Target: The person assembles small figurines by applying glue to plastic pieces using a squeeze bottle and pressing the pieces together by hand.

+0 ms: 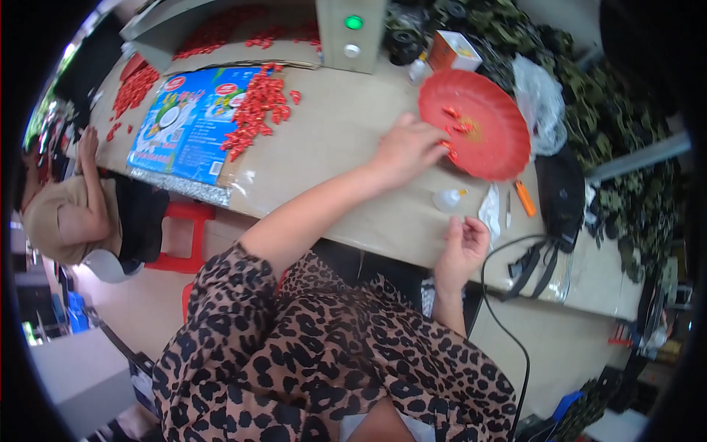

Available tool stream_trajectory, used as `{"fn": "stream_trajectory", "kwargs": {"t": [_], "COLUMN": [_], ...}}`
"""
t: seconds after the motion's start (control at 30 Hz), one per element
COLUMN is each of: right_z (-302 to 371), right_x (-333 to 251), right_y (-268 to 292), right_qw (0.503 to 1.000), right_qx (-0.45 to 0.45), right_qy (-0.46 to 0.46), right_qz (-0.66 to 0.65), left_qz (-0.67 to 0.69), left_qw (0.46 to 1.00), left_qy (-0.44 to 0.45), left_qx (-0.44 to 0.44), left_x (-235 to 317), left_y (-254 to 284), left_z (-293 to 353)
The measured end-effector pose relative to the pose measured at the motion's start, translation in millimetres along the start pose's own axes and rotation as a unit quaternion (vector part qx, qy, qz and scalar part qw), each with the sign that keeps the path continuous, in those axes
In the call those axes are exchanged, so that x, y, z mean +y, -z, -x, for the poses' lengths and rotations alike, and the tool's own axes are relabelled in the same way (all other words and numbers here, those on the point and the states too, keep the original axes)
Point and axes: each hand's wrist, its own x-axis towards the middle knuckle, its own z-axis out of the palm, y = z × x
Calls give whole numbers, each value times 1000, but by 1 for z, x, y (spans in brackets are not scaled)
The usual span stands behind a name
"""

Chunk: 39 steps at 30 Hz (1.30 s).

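My left hand (409,152) reaches across to the near-left rim of a red scalloped plate (508,140). Its thumb and fingers are pinched together at a small red piece (451,153) inside the plate. A few more red pieces (460,125) lie toward the plate's middle. My right hand (462,254) is held at the table's front edge, palm up, with its fingers loosely curled and thumb apart; nothing shows in it. Between the hands and the plate stands a small translucent squeeze bottle (448,199) with a yellow tip.
Right of the bottle lie white tissue (489,212), a slim metal tool (508,210) and an orange lighter (525,199). A black bag (561,199) and dark cable (495,313) are beside them. Red pieces (258,110) cover part of blue cardboard (177,121). A co-worker (81,214) sits left.
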Motion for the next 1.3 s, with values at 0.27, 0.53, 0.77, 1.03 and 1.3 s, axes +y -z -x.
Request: {"fn": "stream_trajectory", "kwargs": {"t": [0.27,0.53,0.77,1.03,1.3], "right_z": [-14,-27,-26,-26,-35], "right_x": [-7,-4,-3,-5,4], "right_y": [3,2,1,-2,-2], "right_qw": [996,987,984,977,979], "right_qx": [-43,-89,-72,-101,-124], "right_qy": [-46,-5,-35,-53,-45], "right_qz": [55,135,159,179,154], "left_qz": [-180,-283,-349,-389,322], "left_qw": [981,941,877,875,896], "left_qy": [-71,128,236,220,305], "left_qx": [-29,135,231,187,-11], "left_x": [-4,-141,-243,-225,-43], "left_y": [9,152,213,194,114], "left_z": [-30,-40,-71,-69,21]}}
